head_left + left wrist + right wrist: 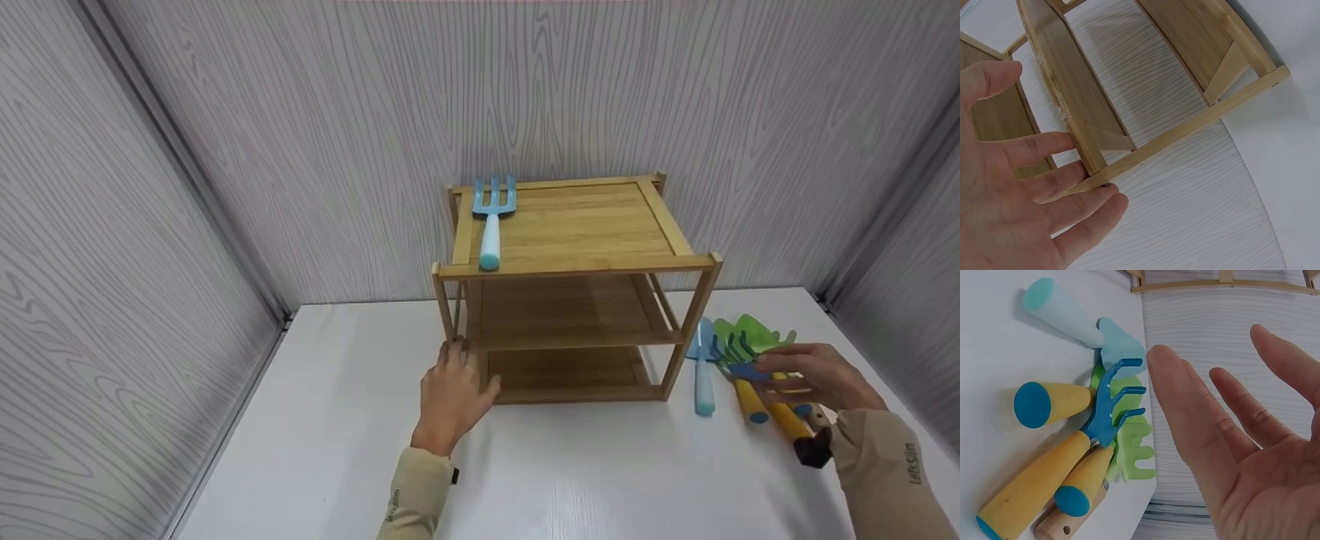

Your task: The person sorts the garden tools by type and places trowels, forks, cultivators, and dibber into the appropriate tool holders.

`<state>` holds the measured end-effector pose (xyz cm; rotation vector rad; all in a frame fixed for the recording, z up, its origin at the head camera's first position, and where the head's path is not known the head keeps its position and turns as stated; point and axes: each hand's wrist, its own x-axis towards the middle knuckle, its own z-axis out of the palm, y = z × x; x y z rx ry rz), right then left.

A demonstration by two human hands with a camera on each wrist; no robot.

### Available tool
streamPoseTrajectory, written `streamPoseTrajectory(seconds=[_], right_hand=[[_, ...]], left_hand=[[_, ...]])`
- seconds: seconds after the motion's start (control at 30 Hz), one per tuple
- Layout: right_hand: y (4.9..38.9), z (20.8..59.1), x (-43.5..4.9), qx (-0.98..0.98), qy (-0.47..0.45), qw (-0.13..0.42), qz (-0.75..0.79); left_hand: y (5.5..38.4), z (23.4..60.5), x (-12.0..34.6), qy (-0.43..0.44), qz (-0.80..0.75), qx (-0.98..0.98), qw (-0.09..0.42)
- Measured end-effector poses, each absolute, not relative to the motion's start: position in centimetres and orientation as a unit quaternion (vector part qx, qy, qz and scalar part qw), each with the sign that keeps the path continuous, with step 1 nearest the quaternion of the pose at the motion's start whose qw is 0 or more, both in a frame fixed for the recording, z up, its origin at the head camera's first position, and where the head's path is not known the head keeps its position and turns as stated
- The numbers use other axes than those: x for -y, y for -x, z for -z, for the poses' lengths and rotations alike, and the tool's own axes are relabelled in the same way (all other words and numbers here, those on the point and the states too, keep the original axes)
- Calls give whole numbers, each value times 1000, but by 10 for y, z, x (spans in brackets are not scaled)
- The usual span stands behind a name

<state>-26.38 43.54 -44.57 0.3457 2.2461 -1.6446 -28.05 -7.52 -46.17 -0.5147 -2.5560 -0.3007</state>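
My left hand [454, 394] is at the left front post of a wooden three-tier shelf [577, 264]. In the left wrist view its spread fingers [1086, 208] touch the wooden frame, with the thumb apart. On the top tier, at the left, lies a light-blue hand fork [491, 236]. My right hand [821, 375] hovers over a pile of garden tools right of the shelf, its fingers extended and holding nothing. Uppermost in the pile is a dark-blue hand fork [1105, 410] with a yellow handle. A light-blue trowel [1067, 318] lies beside it.
Green tool heads [1129, 444], yellow handles [1053, 404] and a plain wooden handle [1072, 517] overlap in the pile. The shelf stands on a white table [337, 435] near the back wall [360, 150]. Grey wood-patterned panels also close in both sides.
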Motion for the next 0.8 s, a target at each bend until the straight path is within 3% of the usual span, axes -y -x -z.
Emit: streamPoseTrajectory(seconds=[0.8], right_hand=[[260, 458, -458, -793, -159, 186, 557]], left_hand=[[280, 460, 75, 186, 116, 944, 248]])
